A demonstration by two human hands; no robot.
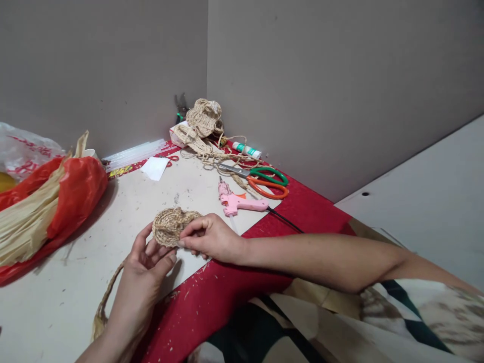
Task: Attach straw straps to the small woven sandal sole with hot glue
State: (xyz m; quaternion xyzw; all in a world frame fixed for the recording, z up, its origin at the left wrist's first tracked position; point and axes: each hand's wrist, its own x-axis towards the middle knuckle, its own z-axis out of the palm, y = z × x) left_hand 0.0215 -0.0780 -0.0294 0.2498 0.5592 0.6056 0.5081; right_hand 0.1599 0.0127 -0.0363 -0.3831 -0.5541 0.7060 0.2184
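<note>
A small coiled piece of braided straw cord is held up between both hands over the white board. My left hand supports it from below and the left, fingers behind it and thumb along the lower edge. With thumb and forefinger my right hand pinches the piece at its right side. Part of the coil behind the right fingers is hidden. A length of straw braid hangs in a curve behind my left wrist. Just beyond my right hand lies a pink hot glue gun, its black cable running right.
Scissors with green and orange handles lie behind the glue gun. Farther back are a heap of straw cord, a glue stick tube, pliers and clear glue sticks. Left, a red bag holds dried husks. Walls close off the back.
</note>
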